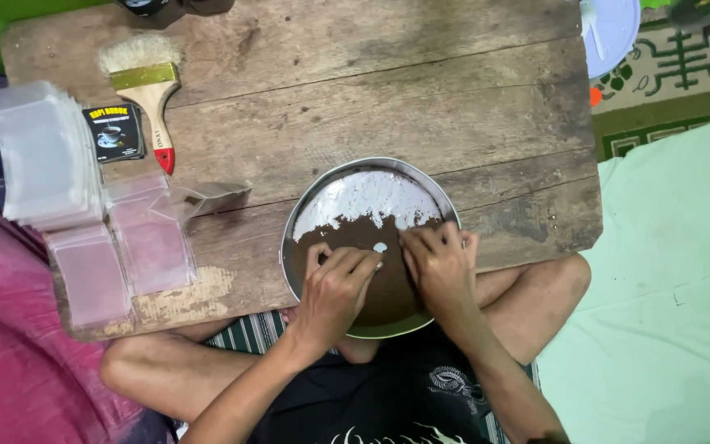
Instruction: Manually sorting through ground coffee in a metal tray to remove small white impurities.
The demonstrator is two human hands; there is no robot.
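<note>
A round metal pan rests at the near edge of a low wooden board, half over my lap. Dark brown powder fills its near half; the far half is scraped pale. My left hand lies on the powder with curled fingers, its fingertips by a small white object. My right hand presses flat on the powder just right of it, fingers spread toward the pan's far side. Neither hand visibly holds anything.
A paintbrush with a red-tipped wooden handle lies at the board's far left. Beside it are a small black packet and stacks of clear plastic pouches. A white plate sits at the far right. My crossed legs lie under the board.
</note>
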